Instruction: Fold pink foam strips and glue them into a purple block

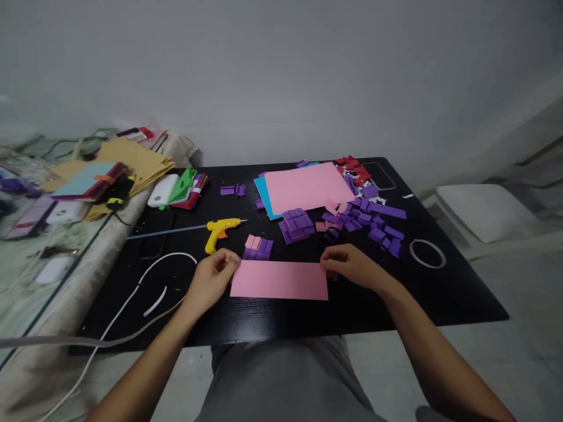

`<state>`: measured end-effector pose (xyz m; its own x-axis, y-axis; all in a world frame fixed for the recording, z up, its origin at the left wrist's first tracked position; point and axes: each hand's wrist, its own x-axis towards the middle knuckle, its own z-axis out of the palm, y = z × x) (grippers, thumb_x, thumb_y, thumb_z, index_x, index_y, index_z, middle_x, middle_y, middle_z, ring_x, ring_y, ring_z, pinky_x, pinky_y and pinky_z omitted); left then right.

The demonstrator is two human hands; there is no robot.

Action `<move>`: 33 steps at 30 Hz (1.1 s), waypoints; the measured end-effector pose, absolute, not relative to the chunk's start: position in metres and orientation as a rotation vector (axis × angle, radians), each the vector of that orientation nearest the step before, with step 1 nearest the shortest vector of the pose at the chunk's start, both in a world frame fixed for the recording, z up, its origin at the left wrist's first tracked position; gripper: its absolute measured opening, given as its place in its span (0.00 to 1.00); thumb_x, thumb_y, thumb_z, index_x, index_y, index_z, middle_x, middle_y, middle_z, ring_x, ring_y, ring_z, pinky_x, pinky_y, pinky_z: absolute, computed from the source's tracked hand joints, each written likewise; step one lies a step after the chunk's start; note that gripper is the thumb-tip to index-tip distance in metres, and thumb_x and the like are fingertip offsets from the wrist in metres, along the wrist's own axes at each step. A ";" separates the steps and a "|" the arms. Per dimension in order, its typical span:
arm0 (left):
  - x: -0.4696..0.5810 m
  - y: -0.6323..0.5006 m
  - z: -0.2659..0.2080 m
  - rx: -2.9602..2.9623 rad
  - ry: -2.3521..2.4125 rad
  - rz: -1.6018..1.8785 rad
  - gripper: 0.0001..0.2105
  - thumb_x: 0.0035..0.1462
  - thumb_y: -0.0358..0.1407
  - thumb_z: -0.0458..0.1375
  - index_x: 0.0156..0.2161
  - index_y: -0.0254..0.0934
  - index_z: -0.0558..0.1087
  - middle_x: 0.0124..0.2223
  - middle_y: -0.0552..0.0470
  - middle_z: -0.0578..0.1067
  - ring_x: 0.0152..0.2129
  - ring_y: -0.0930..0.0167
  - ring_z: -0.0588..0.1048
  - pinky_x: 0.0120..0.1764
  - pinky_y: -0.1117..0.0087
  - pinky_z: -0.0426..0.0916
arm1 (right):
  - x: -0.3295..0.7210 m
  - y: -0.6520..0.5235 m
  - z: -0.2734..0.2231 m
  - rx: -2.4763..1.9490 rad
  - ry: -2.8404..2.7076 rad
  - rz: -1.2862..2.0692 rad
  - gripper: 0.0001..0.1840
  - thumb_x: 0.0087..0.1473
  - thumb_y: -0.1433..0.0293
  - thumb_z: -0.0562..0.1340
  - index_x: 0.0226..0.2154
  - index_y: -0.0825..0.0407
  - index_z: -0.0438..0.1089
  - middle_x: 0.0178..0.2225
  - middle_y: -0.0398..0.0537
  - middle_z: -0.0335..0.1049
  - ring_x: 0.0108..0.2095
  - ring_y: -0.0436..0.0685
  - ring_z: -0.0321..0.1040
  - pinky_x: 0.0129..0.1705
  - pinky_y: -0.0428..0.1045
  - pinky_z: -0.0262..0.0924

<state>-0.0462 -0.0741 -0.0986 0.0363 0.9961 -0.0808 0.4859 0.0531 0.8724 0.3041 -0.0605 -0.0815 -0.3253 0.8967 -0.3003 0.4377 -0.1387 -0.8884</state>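
1 yellow plastic glue gun (216, 230) w/ orange trigger & 1 pale round ring (428, 266) lay on a black tabletop (272, 328), plus purple paper pieces (297, 225), too many to count. 1 pink rectangular paper strip (280, 281) looked flat, plain, straight-edged. It spanned the gap betw. L hand (214, 274) & R hand (352, 265), each nearly closed, pinching an upper corner.

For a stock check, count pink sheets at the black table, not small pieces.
2: the smaller pink sheet, held between the left hand and right hand, and the larger pink sheet atop a blue sheet. Others may be hidden underneath.
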 end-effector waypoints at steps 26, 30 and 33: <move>-0.031 -0.203 -0.158 2.671 1.354 0.639 0.17 0.69 0.38 0.61 0.60 0.41 0.76 0.65 0.39 0.75 0.61 0.54 0.76 0.58 0.51 0.76 | 0.228 -0.183 -0.157 -0.913 -2.375 0.469 0.11 0.67 0.66 0.64 0.48 0.51 0.79 0.53 0.54 0.81 0.63 0.67 0.71 0.69 0.68 0.63; -0.030 -0.215 -0.160 2.677 1.333 0.824 0.14 0.65 0.34 0.65 0.55 0.42 0.79 0.59 0.40 0.80 0.56 0.56 0.80 0.55 0.54 0.77 | 0.229 -0.194 -0.161 -0.870 -2.334 0.395 0.09 0.67 0.73 0.62 0.44 0.49 0.79 0.49 0.49 0.83 0.59 0.64 0.74 0.68 0.66 0.64; -0.030 -0.213 -0.158 2.678 1.286 0.879 0.14 0.64 0.32 0.67 0.54 0.42 0.80 0.57 0.42 0.82 0.54 0.58 0.81 0.55 0.55 0.77 | 0.229 -0.198 -0.164 -0.863 -2.293 0.360 0.10 0.68 0.74 0.61 0.43 0.50 0.79 0.47 0.48 0.84 0.58 0.63 0.75 0.67 0.65 0.65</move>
<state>-0.0301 -0.2130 -0.1579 0.4949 0.7295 0.4722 0.7047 -0.6548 0.2731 0.2293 -0.1982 -0.1638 -0.5697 0.6661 0.4814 0.4866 0.7455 -0.4555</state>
